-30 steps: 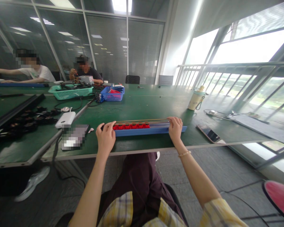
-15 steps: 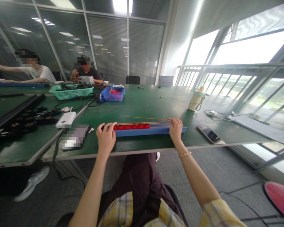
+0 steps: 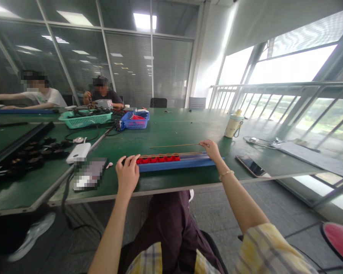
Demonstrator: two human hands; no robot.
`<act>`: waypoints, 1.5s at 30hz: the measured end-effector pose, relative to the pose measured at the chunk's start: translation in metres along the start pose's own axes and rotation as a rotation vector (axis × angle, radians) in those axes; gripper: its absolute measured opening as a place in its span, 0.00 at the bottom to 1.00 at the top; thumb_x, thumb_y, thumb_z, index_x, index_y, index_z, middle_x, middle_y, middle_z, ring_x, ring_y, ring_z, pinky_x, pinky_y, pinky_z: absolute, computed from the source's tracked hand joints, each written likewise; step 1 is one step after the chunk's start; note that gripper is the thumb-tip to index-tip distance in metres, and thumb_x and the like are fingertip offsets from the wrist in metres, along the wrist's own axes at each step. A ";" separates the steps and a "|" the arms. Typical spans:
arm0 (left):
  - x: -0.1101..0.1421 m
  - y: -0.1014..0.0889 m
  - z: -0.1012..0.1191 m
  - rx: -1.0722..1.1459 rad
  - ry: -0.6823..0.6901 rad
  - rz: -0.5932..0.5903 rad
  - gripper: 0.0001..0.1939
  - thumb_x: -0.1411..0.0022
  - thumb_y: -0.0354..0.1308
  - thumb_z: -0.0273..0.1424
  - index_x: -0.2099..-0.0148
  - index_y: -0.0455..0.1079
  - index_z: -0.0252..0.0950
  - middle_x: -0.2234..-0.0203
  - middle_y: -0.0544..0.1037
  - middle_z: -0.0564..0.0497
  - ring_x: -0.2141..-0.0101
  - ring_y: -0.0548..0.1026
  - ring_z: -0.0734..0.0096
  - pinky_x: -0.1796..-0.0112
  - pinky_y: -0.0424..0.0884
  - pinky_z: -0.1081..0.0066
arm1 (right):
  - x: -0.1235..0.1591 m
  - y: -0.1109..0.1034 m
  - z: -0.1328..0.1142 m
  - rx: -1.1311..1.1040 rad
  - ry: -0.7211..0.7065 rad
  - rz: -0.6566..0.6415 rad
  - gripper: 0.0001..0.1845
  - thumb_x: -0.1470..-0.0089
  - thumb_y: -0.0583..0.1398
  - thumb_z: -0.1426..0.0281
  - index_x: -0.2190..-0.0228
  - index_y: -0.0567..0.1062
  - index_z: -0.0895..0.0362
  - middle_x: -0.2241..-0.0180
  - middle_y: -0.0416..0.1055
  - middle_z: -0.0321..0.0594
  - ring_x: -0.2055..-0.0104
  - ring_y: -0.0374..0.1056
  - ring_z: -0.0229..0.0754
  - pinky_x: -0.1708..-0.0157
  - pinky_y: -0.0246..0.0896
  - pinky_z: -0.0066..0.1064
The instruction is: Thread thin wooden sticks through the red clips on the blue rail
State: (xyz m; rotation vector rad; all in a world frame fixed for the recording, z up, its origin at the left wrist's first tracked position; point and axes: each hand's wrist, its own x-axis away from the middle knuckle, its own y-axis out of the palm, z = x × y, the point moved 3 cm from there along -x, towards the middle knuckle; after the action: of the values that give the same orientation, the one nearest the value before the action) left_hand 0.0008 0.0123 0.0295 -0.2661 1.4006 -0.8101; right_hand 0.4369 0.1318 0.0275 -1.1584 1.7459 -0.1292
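A long blue channel [image 3: 180, 164] lies on the table in front of me, with a row of red box-like pieces [image 3: 157, 159] in its left part. My left hand [image 3: 127, 174] is closed over the channel's left end, its fingertips by the red row. Between thumb and fingertips, my right hand [image 3: 212, 150] pinches the right end of a thin tan stick [image 3: 174, 145]. That stick hovers just beyond the channel, roughly parallel to it. Other thin tan strips run along the top of the channel, too fine to count. The right wrist partly covers the channel's right end.
Phones lie left [image 3: 90, 175] and right [image 3: 253, 166] of the channel. A white power bank [image 3: 78, 153], green basket [image 3: 85, 120], blue basket [image 3: 135, 121] and cream bottle [image 3: 233, 125] stand farther off. Black parts [image 3: 37, 152] cover the left table. Two people sit across.
My right hand has lifted off the channel's right end and moved slightly away from me, raising the right end of the thin stick. My left hand stays on the channel. The view has tilted up slightly.
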 end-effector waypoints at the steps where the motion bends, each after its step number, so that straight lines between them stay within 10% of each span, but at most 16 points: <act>1: 0.000 0.000 0.000 0.000 -0.001 0.000 0.21 0.34 0.47 0.26 0.42 0.71 0.42 0.49 0.76 0.47 0.44 0.60 0.50 0.43 0.60 0.50 | -0.003 0.002 0.003 -0.005 0.007 -0.009 0.15 0.44 0.56 0.64 0.69 0.82 0.55 0.67 0.77 0.45 0.64 0.69 0.46 0.57 0.63 0.38; 23: -0.001 0.001 0.003 -0.020 0.000 -0.011 0.22 0.34 0.47 0.26 0.41 0.70 0.42 0.49 0.76 0.46 0.43 0.60 0.49 0.43 0.59 0.50 | -0.003 0.024 0.019 0.314 0.229 -0.413 0.18 0.52 0.55 0.75 0.68 0.84 0.52 0.65 0.80 0.41 0.60 0.73 0.43 0.57 0.64 0.29; 45: -0.001 0.001 0.003 -0.003 0.006 0.000 0.22 0.35 0.47 0.26 0.41 0.70 0.41 0.49 0.76 0.46 0.44 0.60 0.49 0.42 0.58 0.50 | -0.004 0.016 0.016 0.101 0.281 -0.336 0.21 0.51 0.52 0.75 0.62 0.83 0.54 0.58 0.79 0.41 0.57 0.72 0.43 0.54 0.64 0.31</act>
State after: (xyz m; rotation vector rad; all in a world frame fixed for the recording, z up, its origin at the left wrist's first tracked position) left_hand 0.0044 0.0128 0.0303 -0.2663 1.4077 -0.8092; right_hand 0.4393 0.1503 0.0133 -1.4026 1.7457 -0.6020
